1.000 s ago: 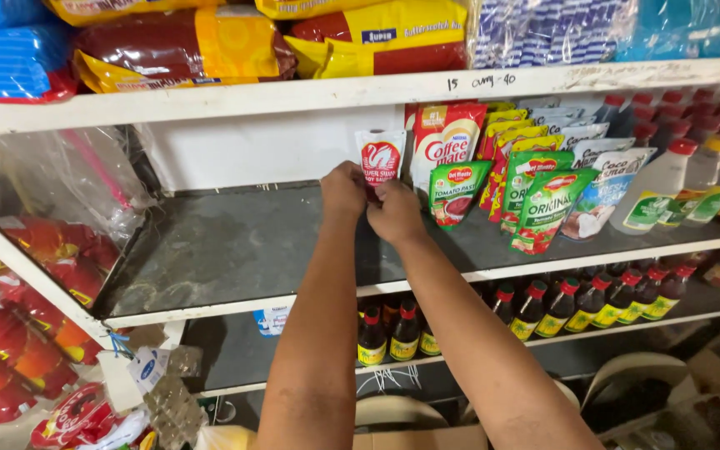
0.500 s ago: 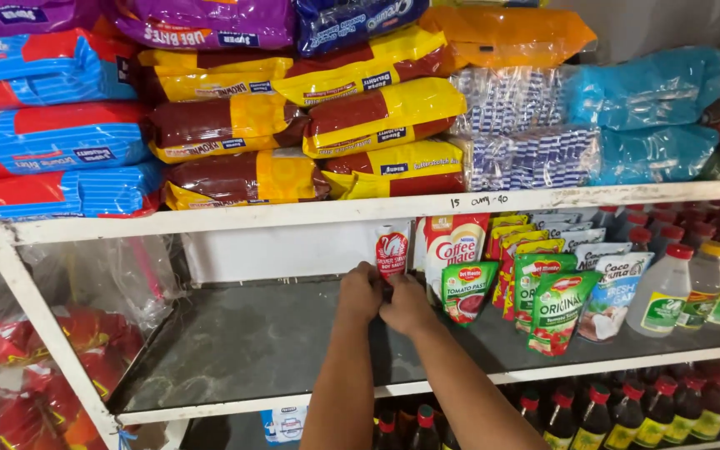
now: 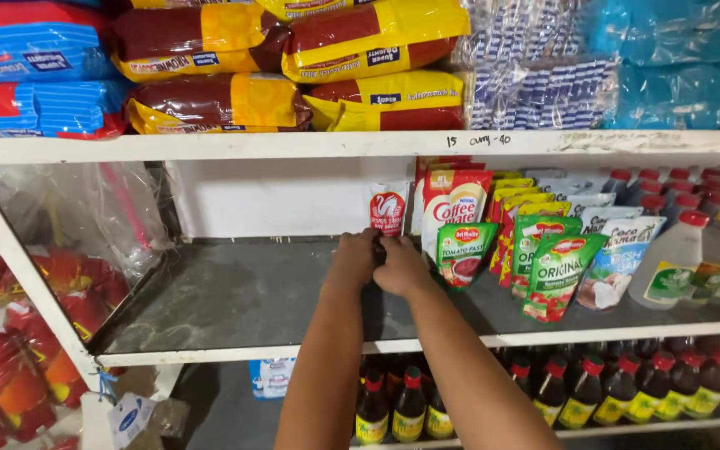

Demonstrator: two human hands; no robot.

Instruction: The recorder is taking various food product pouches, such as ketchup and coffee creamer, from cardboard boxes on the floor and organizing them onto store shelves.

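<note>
Head view, looking down along both forearms into a white-framed shelf unit. Left hand point(image 3: 353, 260) and right hand point(image 3: 402, 268) are pressed together over the dark grey middle shelf point(image 3: 235, 292), knuckles up, fingers curled inward around something small and dark between them; what it is cannot be told, as the fingers cover nearly all of it. Both grips read as closed, touching each other. Just behind the hands, a small white sachet with a red emblem point(image 3: 388, 208) stands upright near the back of the shelf; whether the fingertips touch its lower edge cannot be told. Just right of the sachet: a tall white and red creamer pouch point(image 3: 455, 208), upright. In front of it, just beside the right hand, a small green tomato paste pouch point(image 3: 467, 254). Further right, a larger green sauce pouch point(image 3: 562, 275), tilted slightly, then a pale coconut-cream pouch point(image 3: 622, 258) and a clear plastic bottle with a red cap point(image 3: 675, 262). The left half of the middle shelf lies bare in front of the white back wall point(image 3: 277, 196). Top shelf holds stacked yellow and maroon bags point(image 3: 293, 58) and blue bags point(image 3: 27, 50). Lower shelf: a row of dark sauce bottles with red caps point(image 3: 410, 404). Far left, red packets in clear plastic point(image 3: 10, 350) hang outside the frame.
</note>
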